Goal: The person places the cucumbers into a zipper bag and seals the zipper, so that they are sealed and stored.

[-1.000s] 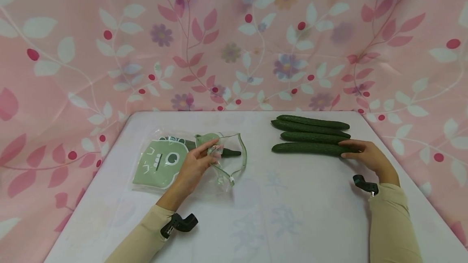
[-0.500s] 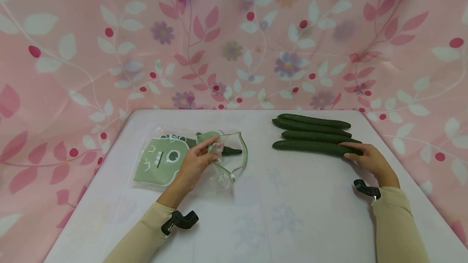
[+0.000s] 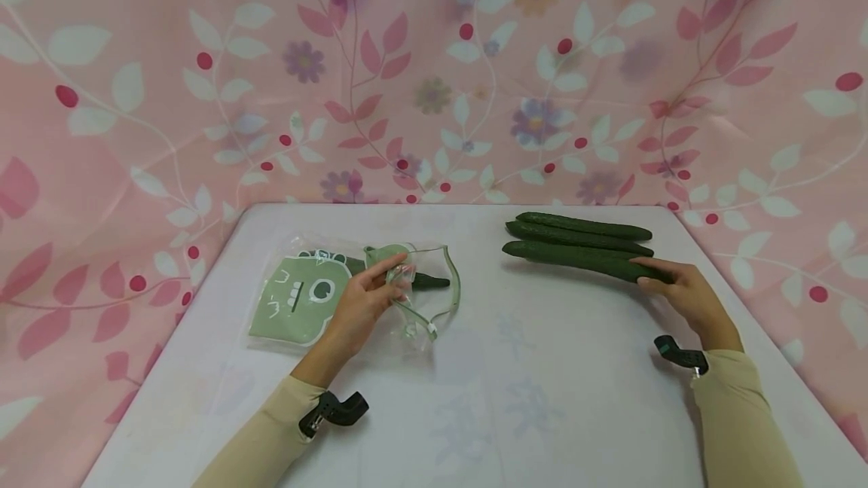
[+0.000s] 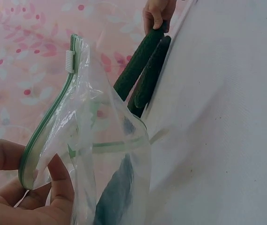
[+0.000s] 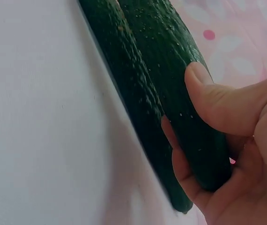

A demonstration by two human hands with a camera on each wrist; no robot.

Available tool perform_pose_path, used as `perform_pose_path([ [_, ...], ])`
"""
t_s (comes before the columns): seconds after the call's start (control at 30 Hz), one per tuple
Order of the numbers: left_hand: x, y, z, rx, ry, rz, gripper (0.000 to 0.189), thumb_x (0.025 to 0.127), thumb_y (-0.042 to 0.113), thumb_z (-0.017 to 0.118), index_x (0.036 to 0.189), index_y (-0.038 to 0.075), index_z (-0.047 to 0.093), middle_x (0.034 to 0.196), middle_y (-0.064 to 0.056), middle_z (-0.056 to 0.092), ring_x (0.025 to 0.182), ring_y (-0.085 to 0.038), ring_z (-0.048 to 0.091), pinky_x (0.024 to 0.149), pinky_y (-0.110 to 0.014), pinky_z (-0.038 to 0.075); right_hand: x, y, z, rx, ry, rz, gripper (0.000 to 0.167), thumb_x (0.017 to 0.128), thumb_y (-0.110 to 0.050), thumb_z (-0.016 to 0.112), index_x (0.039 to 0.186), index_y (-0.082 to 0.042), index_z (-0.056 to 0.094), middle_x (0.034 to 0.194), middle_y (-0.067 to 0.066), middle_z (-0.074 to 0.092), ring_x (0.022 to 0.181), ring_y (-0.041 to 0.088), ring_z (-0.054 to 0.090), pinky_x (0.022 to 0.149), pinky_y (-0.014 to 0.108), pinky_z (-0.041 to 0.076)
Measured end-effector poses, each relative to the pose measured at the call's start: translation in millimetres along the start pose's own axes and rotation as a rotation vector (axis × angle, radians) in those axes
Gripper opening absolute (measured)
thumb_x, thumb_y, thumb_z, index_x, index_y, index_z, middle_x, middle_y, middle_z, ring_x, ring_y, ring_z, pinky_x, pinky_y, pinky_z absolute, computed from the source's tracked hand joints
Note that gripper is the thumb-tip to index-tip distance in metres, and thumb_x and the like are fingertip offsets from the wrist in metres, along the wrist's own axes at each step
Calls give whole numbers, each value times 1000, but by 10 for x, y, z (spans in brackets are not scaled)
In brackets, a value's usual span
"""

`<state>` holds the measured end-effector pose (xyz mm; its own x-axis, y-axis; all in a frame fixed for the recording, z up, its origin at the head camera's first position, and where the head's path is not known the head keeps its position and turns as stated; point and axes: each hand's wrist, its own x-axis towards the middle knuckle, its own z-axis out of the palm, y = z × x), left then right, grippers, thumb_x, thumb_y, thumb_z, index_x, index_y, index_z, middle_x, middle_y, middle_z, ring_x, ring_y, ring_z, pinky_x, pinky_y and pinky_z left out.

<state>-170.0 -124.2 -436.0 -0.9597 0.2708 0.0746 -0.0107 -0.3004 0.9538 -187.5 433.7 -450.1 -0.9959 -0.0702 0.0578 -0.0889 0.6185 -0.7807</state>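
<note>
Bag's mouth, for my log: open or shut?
Open: the green rims of the bag spread into a loop; the left hand holds one side.

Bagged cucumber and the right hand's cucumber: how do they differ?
The bagged cucumber lies inside the bag; the gripped cucumber is outside it. The right hand holds the gripped cucumber, not the bagged one. The bagged cucumber is partly hidden, the gripped cucumber mostly visible. Both are dark green.

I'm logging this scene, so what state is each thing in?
Zip bag: mouth open, held at the rim by the left hand.
Bagged cucumber: lying inside the bag.
Held cucumber: gripped near one end by the right hand.
Rearmost cucumber: lying on the table.
Second cucumber from the back: lying alongside it.
</note>
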Motion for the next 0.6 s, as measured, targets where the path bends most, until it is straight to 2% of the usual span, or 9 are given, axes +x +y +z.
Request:
perform_pose_path([
  [0.07, -2, 2, 5, 4, 0, 2, 61, 95, -14, 55, 155, -2, 45, 155, -21, 45, 121, -23, 58, 86, -27, 55, -2, -39, 20, 7, 14, -12, 45, 104, -24, 66, 141, 1, 61, 153, 30, 45, 142, 51, 32, 113, 67, 28],
  [0.1, -2, 3, 9, 2, 0, 4, 61, 95, -14, 55, 155, -3, 45, 155, -21, 45, 122, -23, 58, 86, -27, 55, -3, -59, 32, 14, 21, -15, 45, 104, -23, 66, 141, 2, 61, 152, 31, 44, 142, 51, 32, 111, 73, 25],
  [0.2, -4, 8, 16, 5, -3, 6, 62, 95, -14, 54, 155, -3, 44, 156, -22, 44, 123, -23, 57, 86, -27, 55, -27, -141, 79, 15, 47, -20, 46, 105, -26, 66, 141, 1, 61, 152, 30, 46, 141, 49, 34, 112, 69, 27],
  [0.37, -4, 5, 23, 3, -5, 4, 63, 95, -15, 53, 156, -4, 42, 155, -27, 43, 113, -22, 61, 84, -27, 55, -71, -268, 145, 33, 83, -8, 45, 104, -24, 66, 140, 2, 61, 150, 31, 46, 141, 49, 34, 112, 69, 27],
  [0.4, -4, 4, 23, 2, -5, 3, 63, 95, -15, 53, 156, -4, 42, 155, -27, 43, 111, -22, 62, 84, -27, 54, -79, -290, 157, 30, 88, -2, 44, 104, -23, 66, 140, 2, 61, 151, 31, 46, 141, 49, 34, 113, 66, 29],
  [0.47, -4, 5, 26, -3, -5, 4, 62, 95, -15, 53, 155, -4, 43, 154, -28, 43, 109, -21, 62, 84, -27, 55, -91, -322, 183, 9, 101, 2, 44, 105, -23, 66, 141, 2, 60, 151, 30, 47, 139, 47, 36, 111, 50, 39],
  [0.53, -5, 7, 28, -6, -5, 7, 62, 95, -15, 53, 155, -4, 43, 154, -27, 43, 109, -21, 62, 84, -27, 55, -99, -349, 213, -12, 116, -8, 44, 104, -22, 66, 142, 1, 61, 148, 28, 50, 135, 43, 42, 101, 32, 45],
  [0.6, -7, 11, 31, -8, -6, 11, 62, 95, -15, 53, 155, -4, 43, 154, -27, 43, 109, -21, 62, 84, -27, 55, -104, -376, 241, -33, 127, -22, 43, 104, -22, 66, 142, 0, 62, 145, 27, 53, 128, 35, 48, 87, 19, 44],
])
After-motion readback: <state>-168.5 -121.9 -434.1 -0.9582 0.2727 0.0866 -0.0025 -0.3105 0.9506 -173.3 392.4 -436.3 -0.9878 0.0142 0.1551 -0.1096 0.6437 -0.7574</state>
